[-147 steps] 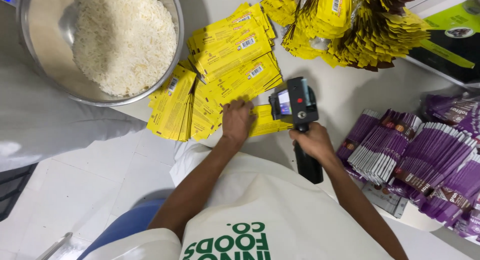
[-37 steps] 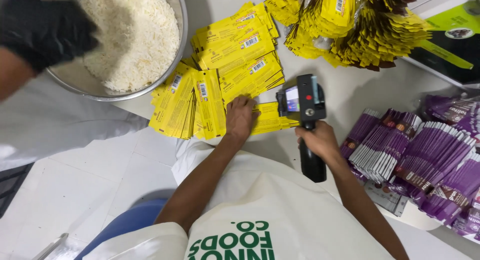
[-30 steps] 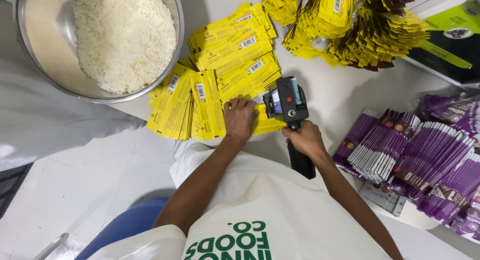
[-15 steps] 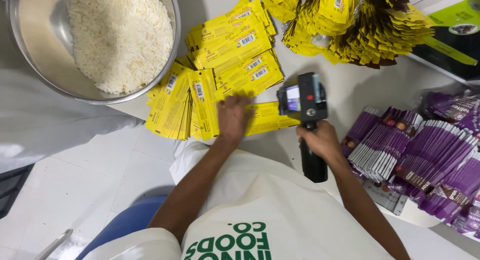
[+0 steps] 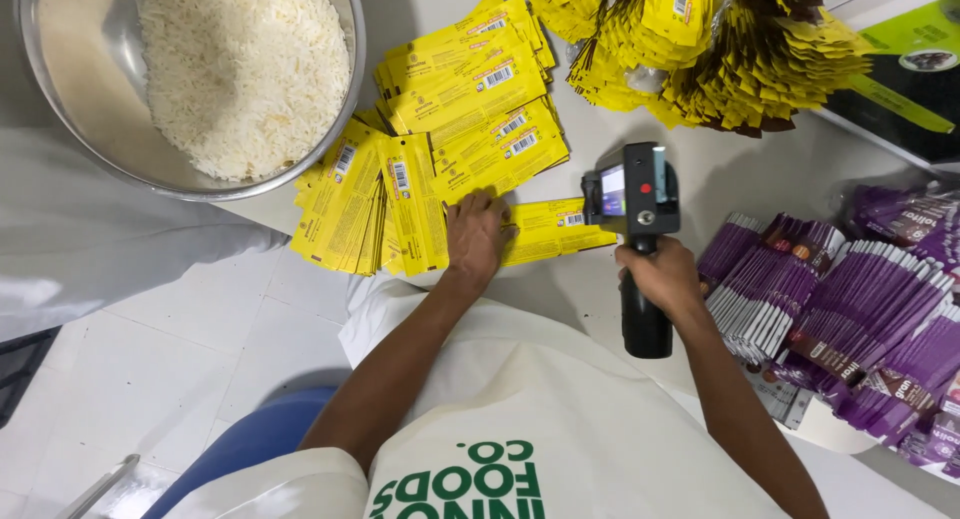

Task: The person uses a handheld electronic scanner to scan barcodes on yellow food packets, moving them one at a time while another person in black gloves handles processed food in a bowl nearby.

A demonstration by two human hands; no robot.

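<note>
My left hand [image 5: 476, 236] lies flat on a yellow pouch [image 5: 555, 229] at the table's near edge, pressing it down. My right hand [image 5: 662, 277] grips the black handle of a handheld printer gun [image 5: 632, 194], whose head with a small screen hovers just right of that pouch's end. More yellow pouches [image 5: 470, 89] are fanned out beyond and left of my left hand.
A steel bowl [image 5: 70, 119] of white rice sits at the upper left. A heap of yellow pouches [image 5: 720, 39] lies at the top right, purple pouches [image 5: 850, 309] in rows at the right. A white-sleeved person [image 5: 90, 249] is at the left. A blue stool [image 5: 250, 449] is below.
A black-gloved hand that reached over the rice bowl has gone. The printer gun swept left over the pouch and back right. My left hand stays on the pouch.
</note>
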